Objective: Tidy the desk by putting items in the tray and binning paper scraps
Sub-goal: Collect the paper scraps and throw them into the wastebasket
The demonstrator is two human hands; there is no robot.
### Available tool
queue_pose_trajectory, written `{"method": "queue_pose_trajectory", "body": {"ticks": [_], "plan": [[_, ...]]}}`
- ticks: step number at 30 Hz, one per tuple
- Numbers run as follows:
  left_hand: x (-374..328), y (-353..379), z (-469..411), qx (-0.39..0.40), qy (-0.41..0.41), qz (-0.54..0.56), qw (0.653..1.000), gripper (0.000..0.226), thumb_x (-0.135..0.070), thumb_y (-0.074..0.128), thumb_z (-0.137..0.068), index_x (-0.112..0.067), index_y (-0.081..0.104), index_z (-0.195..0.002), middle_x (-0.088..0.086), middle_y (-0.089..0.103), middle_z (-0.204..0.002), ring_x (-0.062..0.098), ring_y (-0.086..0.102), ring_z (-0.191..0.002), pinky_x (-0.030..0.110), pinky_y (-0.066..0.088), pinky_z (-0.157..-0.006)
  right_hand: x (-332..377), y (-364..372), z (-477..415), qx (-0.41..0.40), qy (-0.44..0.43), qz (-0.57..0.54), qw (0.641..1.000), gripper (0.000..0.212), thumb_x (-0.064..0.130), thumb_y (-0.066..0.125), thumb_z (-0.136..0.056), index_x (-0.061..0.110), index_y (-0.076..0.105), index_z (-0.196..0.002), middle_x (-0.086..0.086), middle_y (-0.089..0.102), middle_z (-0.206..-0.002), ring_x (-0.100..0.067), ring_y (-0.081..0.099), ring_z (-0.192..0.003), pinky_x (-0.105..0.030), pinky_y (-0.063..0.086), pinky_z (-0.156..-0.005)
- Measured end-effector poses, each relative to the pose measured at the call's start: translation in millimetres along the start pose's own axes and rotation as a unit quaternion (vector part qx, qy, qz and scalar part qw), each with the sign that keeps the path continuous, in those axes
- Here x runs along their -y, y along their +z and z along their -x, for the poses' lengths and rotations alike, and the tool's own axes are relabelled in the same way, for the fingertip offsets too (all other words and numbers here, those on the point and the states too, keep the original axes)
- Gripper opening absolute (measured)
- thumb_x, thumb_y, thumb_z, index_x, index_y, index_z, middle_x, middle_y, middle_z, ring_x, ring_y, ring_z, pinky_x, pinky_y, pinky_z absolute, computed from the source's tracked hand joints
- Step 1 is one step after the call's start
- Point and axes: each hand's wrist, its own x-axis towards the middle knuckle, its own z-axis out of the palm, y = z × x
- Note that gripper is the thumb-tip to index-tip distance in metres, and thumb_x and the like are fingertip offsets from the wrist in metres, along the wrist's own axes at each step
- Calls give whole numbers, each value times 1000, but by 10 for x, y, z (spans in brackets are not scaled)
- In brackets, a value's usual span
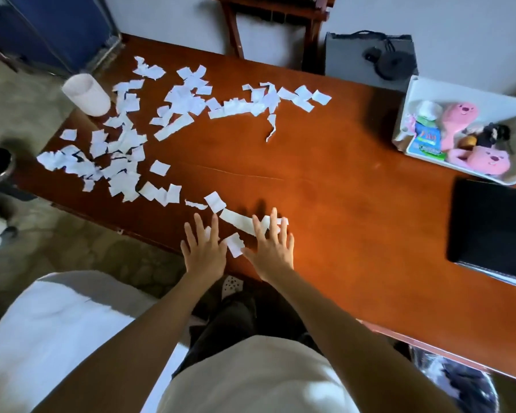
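Observation:
Torn white paper scraps (125, 150) lie scattered over the left and far half of the brown wooden desk (340, 180). At the near edge, my left hand (204, 248) lies flat with fingers spread, beside a small scrap (234, 244). My right hand (273, 248) is also flat, its straight fingers resting on a long white strip (239, 222). A white tray (429, 87) at the far right holds two pink plush toys (459, 120), small packets and dark items.
A white cylindrical bin (87, 95) stands at the desk's far left corner. A black laptop (492, 228) lies shut at the right edge. A grey box (370, 59) with a black cord sits behind the tray. A white chair (57, 323) is at lower left.

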Motion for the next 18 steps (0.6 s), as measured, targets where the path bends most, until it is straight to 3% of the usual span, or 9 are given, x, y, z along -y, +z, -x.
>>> {"method": "queue_pose_trajectory", "body": {"ticks": [4,6,9,12,14,18], "plan": [[241,-45,-475,13,58,-8,998,68,-51,28,-96,-31,-10,-148,10,-19,-156,38,-16,-143,57,5,-115,191,172,-311,-22,31,38,999,69,56,33,-93,33,-2,-148,-7,-18,-157,-34,-13,-145,-49,1,-118],[330,-64,-659,14,96,-10,995,71,-53,33,-94,-31,-8,-148,12,-17,-157,41,-14,-143,59,5,-114,285,205,-452,-46,35,59,997,68,49,38,-94,32,0,-148,-9,-11,-158,-36,-7,-145,-49,4,-118],[366,-78,-874,-15,147,-10,989,66,-47,43,-93,-30,12,-149,19,4,-157,49,6,-141,65,13,-109,348,133,-602,-66,61,73,993,67,41,46,-93,30,9,-148,-12,1,-158,-39,5,-145,-48,15,-116],[281,-91,-1073,-37,197,-33,979,56,-47,33,-90,-29,34,-143,24,30,-149,53,29,-133,68,25,-102,296,30,-726,-59,82,77,992,54,42,23,-96,30,12,-148,-11,6,-158,-36,9,-145,-47,18,-116],[141,-114,-1164,-41,221,-36,974,56,-44,26,-89,-27,38,-141,23,34,-147,51,33,-132,66,28,-102,190,-36,-778,-71,100,60,991,57,43,13,-93,27,22,-146,-12,18,-156,-35,20,-143,-46,25,-113],[-287,-104,-1251,-38,292,-34,955,52,-40,28,-91,-27,43,-139,20,42,-144,45,41,-130,61,33,-101,-123,-176,-819,-100,129,12,987,63,36,6,-88,22,22,-147,-14,16,-156,-35,15,-144,-46,20,-116]]}}
